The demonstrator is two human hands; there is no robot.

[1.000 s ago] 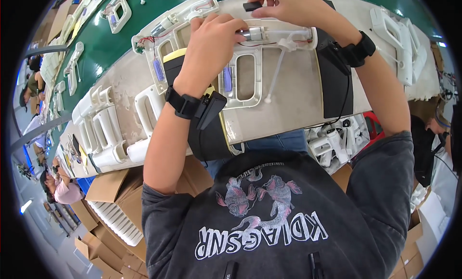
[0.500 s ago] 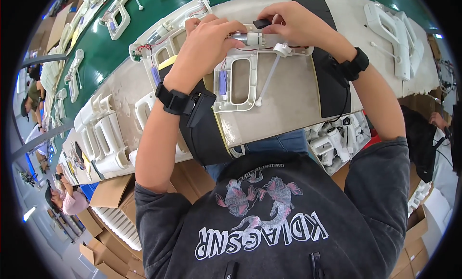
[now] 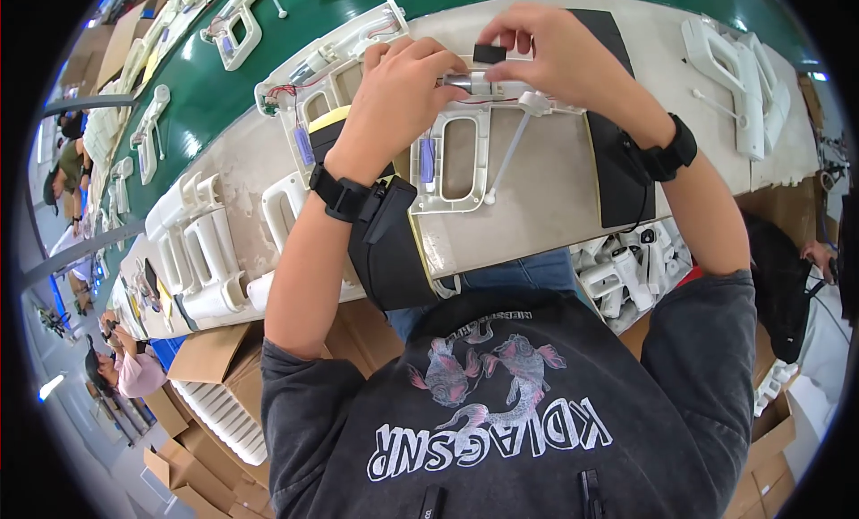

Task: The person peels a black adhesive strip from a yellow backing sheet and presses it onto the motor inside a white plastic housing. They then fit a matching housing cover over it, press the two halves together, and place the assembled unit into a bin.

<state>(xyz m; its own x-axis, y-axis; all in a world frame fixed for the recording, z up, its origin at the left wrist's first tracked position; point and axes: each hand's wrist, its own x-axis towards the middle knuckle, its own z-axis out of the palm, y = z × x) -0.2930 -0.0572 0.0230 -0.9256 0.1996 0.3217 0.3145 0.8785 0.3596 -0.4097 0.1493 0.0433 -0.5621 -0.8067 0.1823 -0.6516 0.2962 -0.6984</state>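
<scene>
A white plastic housing half (image 3: pixel 480 183) with a looped handle lies before me on the table. In its upper part sits a silver cylindrical motor (image 3: pixel 458 83). My left hand (image 3: pixel 400 103) is closed on the motor's left end, with its fingertips partly hidden. Just above the motor, my right hand (image 3: pixel 559 61) pinches a small black rectangular block (image 3: pixel 489 54) between thumb and fingers. A purple-wrapped part (image 3: pixel 427 161) with wires is set in the handle's left side. From the housing's right part, a thin white rod (image 3: pixel 508 157) slants down.
Another wired housing (image 3: pixel 309 67) lies at the left, beside the green surface (image 3: pixel 206 98). White shells (image 3: pixel 197 250) stand further left, others (image 3: pixel 738 80) at the right. Black mats (image 3: pixel 617 179) cross the table. A box of white parts (image 3: pixel 631 268) sits below the edge.
The view has shifted, so the table appears slightly lower and further right. In my right hand the black block has turned, showing more of its flat face.
</scene>
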